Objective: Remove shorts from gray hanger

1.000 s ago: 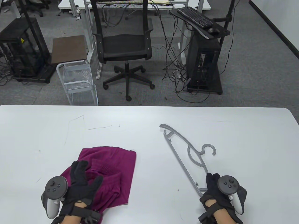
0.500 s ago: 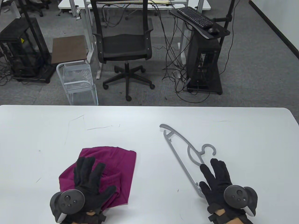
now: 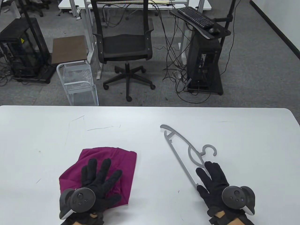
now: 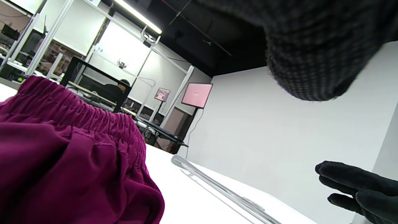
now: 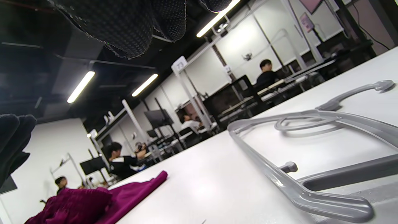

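Note:
The magenta shorts (image 3: 110, 157) lie crumpled on the white table (image 3: 150, 121) at the front left, apart from the gray hanger (image 3: 185, 150), which lies flat at the front right. My left hand (image 3: 100, 178) rests flat on the shorts with fingers spread, gripping nothing. My right hand (image 3: 212, 175) lies open with fingers spread over the hanger's near end. The shorts' elastic waistband shows in the left wrist view (image 4: 77, 115), with the hanger (image 4: 217, 186) beyond it. The hanger fills the right wrist view (image 5: 295, 149), with the shorts (image 5: 93, 202) farther off.
Beyond the table's far edge stand a black office chair (image 3: 124, 44), a small brown-topped cart (image 3: 70, 51) and a computer stand with a keyboard (image 3: 196, 16). Faint pen marks (image 3: 98, 127) cross the tabletop at the left.
Both hands turned palm down and opened with fingers spread. The left hand slid forward onto the shorts. The right hand let go of the hanger's near end and lies open over it.

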The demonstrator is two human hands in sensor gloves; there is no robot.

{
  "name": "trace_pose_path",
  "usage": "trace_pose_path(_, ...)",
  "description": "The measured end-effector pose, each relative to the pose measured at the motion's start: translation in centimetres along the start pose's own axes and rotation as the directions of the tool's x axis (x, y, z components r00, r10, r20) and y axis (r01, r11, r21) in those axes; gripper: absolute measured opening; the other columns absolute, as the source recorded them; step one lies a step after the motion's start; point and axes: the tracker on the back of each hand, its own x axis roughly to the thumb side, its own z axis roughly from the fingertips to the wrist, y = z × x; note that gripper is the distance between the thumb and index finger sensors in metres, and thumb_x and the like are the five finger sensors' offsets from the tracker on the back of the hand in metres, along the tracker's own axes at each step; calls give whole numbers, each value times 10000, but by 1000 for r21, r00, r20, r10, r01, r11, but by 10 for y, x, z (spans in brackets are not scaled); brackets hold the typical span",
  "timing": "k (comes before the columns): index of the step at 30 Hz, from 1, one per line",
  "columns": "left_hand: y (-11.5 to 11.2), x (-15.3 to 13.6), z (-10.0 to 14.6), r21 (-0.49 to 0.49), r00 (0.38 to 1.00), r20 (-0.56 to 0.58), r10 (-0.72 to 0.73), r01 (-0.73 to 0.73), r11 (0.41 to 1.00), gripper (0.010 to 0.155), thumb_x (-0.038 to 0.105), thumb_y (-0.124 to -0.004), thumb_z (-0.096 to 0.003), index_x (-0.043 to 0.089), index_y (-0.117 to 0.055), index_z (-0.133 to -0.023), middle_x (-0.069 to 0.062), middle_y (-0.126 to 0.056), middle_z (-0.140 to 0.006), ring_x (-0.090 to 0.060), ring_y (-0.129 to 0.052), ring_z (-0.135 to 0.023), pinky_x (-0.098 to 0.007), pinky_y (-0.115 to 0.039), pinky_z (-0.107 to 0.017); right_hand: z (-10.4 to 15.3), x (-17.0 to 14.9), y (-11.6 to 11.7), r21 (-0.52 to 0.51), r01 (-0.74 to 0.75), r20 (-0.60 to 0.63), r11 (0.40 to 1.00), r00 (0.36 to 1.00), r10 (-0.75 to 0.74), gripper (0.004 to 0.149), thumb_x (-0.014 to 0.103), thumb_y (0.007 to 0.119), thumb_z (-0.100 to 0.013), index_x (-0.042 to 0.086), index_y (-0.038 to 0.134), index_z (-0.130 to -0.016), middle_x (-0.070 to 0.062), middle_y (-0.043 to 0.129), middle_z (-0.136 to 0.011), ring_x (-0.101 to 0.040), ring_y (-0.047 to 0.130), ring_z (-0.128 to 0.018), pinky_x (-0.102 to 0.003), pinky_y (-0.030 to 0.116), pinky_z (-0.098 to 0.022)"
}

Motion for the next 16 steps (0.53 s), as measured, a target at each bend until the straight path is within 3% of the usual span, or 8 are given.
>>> trace_pose_path(16,2,-1,-1,2,1000,-17,26,-26,1000,920,618,-884,-277,649,-351,-1025,225,-59,-1181,-245,107,-1060,-593,-20,-760,-1,-10,-2,39,73,-25,997,997,-72,641,369,770,-525,174,526,-1085,-180,294,-1173,-535,210,-1015,-776,349,-661)
